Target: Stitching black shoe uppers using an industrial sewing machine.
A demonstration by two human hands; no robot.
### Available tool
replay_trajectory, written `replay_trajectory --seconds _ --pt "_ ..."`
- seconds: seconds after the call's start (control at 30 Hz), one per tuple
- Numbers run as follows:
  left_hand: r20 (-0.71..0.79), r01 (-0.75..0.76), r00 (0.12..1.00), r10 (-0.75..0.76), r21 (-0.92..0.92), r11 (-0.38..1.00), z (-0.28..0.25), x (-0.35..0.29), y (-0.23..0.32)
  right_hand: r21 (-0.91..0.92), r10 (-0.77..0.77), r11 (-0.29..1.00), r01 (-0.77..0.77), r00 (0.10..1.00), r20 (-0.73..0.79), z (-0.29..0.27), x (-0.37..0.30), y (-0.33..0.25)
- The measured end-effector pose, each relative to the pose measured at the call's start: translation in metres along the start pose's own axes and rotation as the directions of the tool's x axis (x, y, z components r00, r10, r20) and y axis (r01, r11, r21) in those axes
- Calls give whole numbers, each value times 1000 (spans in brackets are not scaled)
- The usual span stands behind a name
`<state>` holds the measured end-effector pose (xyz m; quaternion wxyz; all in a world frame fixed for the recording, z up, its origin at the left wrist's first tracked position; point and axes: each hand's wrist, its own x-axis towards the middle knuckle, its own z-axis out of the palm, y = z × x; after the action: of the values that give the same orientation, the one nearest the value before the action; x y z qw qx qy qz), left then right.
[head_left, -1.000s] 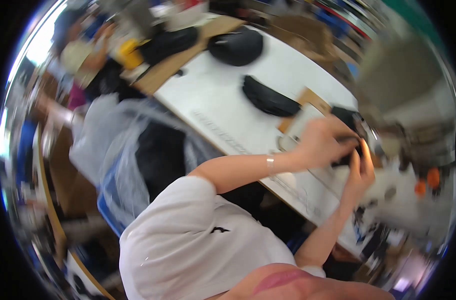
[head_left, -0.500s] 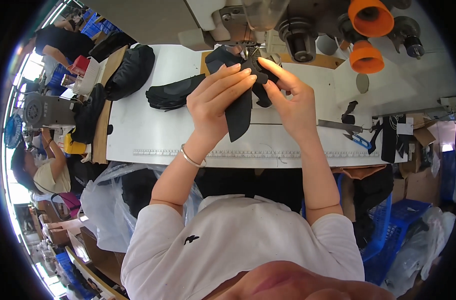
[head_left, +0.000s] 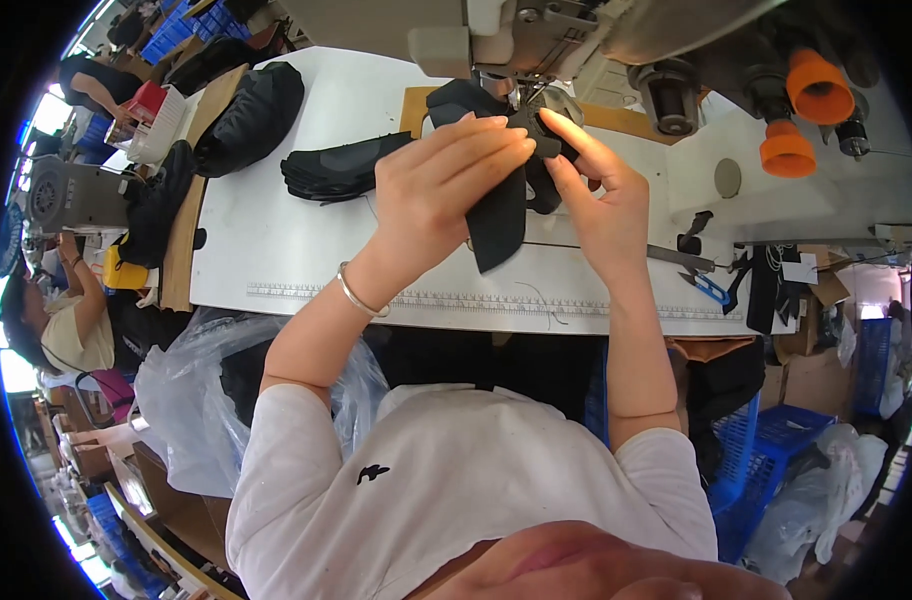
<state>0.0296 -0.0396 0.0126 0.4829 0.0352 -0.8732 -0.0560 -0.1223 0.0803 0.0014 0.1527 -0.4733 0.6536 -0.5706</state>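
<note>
- Change: a second ago the view was swung off to the side, table tilted, hands low at the right. Half a second ago and now the view is square on the sewing machine, both hands raised together under its head. Reads as the piece having been brought up to the needle area and now being lined up.
- Far left: another person sits at a separate machine, well apart.
- Left on the white table: a heap of dark pieces, then a flatter stack of black pieces nearer the hands. Neither is touched.
- Clear plastic bag hangs below the table edge, left of the torso.
- Left hand: fingers stretched long and nearly flat, laid across the black fabric piece, thumb hidden behind it. Holds it loosely pinched, not fisted. Metal bangle on the wrist.
- Black fabric piece: held up off the table between both hands, just under the machine head; lower end hangs free toward the ruler strip along the table edge.
- Right hand: partly curled, forefinger up against the piece's top edge, thumb pressing from the side; grips the right edge.
- Right: blue-handled snips lying on the table, untouched; two orange thread cones on the machine.
</note>
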Motion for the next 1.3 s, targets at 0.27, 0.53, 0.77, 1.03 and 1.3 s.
replay_trajectory --seconds 0.27,0.53,0.77,1.03,1.3 --pt "-6 -151 988 152 103 983 4 -7 -10 4 4 1000 -4 1000 -15 -1 -1 -6" --pt "-12 196 980 -200 -143 970 -7 11 -5 -110 -41 993 38 999 -23 -1 -2 -2" --pt "21 -227 974 226 124 966 7 -8 -16 -97 -15 995 19 999 35 -7 0 0" --pt "89 -329 944 317 266 906 8 -11 -12 -169 -252 953 250 968 15 -8 7 14" --pt "65 -371 926 371 328 869 13 -15 -18 -54 69 997 -62 988 137 -21 11 -7"
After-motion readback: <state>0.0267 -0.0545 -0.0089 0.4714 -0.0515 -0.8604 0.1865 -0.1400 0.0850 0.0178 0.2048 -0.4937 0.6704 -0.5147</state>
